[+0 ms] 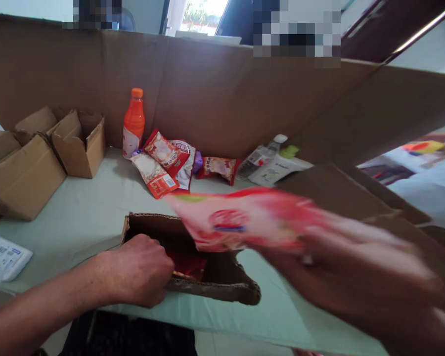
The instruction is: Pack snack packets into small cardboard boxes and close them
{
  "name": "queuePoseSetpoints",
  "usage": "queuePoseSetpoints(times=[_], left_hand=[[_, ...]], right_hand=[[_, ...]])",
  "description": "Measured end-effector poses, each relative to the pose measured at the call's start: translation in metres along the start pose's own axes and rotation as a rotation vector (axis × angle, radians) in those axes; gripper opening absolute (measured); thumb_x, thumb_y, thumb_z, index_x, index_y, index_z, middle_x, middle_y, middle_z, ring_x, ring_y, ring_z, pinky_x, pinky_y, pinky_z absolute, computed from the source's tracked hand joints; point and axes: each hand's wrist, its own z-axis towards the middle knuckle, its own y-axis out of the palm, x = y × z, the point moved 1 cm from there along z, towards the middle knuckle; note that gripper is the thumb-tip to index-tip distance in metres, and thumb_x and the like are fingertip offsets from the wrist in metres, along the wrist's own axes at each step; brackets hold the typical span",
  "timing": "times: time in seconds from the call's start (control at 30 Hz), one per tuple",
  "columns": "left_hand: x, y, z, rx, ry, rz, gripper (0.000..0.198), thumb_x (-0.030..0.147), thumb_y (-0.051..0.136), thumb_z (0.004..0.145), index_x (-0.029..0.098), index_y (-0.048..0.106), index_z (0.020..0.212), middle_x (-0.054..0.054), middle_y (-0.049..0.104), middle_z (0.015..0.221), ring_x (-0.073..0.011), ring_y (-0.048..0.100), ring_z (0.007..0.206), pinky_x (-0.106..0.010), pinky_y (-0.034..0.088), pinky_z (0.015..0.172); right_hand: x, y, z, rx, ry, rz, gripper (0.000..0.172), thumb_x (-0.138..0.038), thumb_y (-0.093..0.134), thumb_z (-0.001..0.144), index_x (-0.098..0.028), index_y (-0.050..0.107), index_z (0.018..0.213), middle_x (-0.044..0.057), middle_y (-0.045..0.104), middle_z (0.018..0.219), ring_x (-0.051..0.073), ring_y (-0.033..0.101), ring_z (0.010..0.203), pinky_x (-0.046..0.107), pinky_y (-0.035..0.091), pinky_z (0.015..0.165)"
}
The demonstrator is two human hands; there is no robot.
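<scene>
My left hand [144,269] is closed over the near left rim of a small open cardboard box [222,291], its fingertips hidden inside. A red packet [189,264] lies in that box, partly covered by the hand and the wall. Above the box's right part, my right hand [330,252] grips a pink and red snack bag [230,220] by its right end. Both the bag and this hand are smeared by motion.
An orange drink bottle [134,123], several snack packets [166,155], a clear bottle [261,155] and a white pouch with a green cap [278,168] stand or lie by the cardboard wall [215,94]. More open boxes [81,148] sit left, near a white device [7,257].
</scene>
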Motion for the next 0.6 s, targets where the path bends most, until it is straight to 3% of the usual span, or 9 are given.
queuePoseSetpoints(times=[0.13,0.27,0.33,0.43,0.5,0.53,0.6], left_hand=[[0.003,0.001,-0.002,-0.008,0.015,0.008,0.017,0.023,0.066,0.084,0.012,0.078,0.09,-0.015,0.079,0.092,-0.0313,0.075,0.086,-0.038,0.056,0.071],[0.004,0.001,-0.002,-0.031,-0.003,0.041,0.017,0.02,0.064,0.083,0.012,0.078,0.089,-0.015,0.079,0.09,-0.0321,0.075,0.084,-0.04,0.057,0.071],[0.004,0.001,0.0,-0.041,-0.007,0.048,0.016,0.018,0.065,0.082,0.012,0.078,0.088,-0.015,0.079,0.087,-0.0313,0.075,0.081,-0.039,0.057,0.07],[0.002,-0.001,0.001,-0.012,0.002,0.052,0.013,0.017,0.066,0.082,0.013,0.077,0.087,-0.013,0.078,0.085,-0.0303,0.075,0.081,-0.038,0.057,0.071],[0.0,-0.003,-0.004,0.071,-0.006,0.052,0.01,0.019,0.068,0.083,0.014,0.075,0.089,-0.011,0.078,0.087,-0.0298,0.074,0.083,-0.04,0.058,0.073],[-0.002,-0.004,-0.01,0.147,-0.001,0.044,0.01,0.02,0.07,0.084,0.014,0.074,0.091,-0.01,0.077,0.089,-0.0291,0.073,0.085,-0.04,0.058,0.075],[-0.006,-0.003,-0.028,0.375,0.039,0.01,0.016,0.022,0.069,0.087,0.016,0.071,0.101,-0.009,0.075,0.099,-0.0279,0.07,0.093,-0.041,0.058,0.081]], right_hand=[[-0.02,0.044,0.005,-0.319,-0.334,-0.12,0.03,-0.009,0.047,0.095,-0.023,0.061,0.072,0.002,0.06,0.06,0.016,0.054,0.055,0.031,0.038,0.055],[-0.033,0.09,0.024,-0.795,-0.325,-0.152,0.013,-0.016,0.057,0.093,-0.016,0.07,0.092,0.009,0.073,0.083,0.022,0.066,0.068,0.033,0.037,0.056],[-0.042,0.109,0.033,-1.018,-0.311,-0.142,0.015,-0.021,0.06,0.094,-0.013,0.072,0.098,0.013,0.076,0.092,0.025,0.07,0.076,0.032,0.038,0.056],[-0.045,0.123,0.047,-1.237,-0.284,-0.1,0.015,-0.019,0.062,0.093,-0.011,0.075,0.095,0.015,0.077,0.095,0.028,0.073,0.084,0.031,0.045,0.061],[-0.035,0.114,0.051,-1.222,-0.228,-0.025,0.016,-0.014,0.061,0.092,-0.012,0.076,0.098,0.013,0.078,0.096,0.027,0.074,0.086,0.031,0.05,0.067],[-0.027,0.102,0.05,-1.133,-0.193,0.03,0.019,-0.012,0.059,0.092,-0.014,0.076,0.102,0.012,0.078,0.1,0.026,0.074,0.089,0.031,0.053,0.071],[-0.006,0.065,0.037,-0.827,-0.112,0.138,0.028,-0.012,0.054,0.095,-0.019,0.074,0.111,0.008,0.077,0.109,0.024,0.073,0.097,0.032,0.056,0.082]])
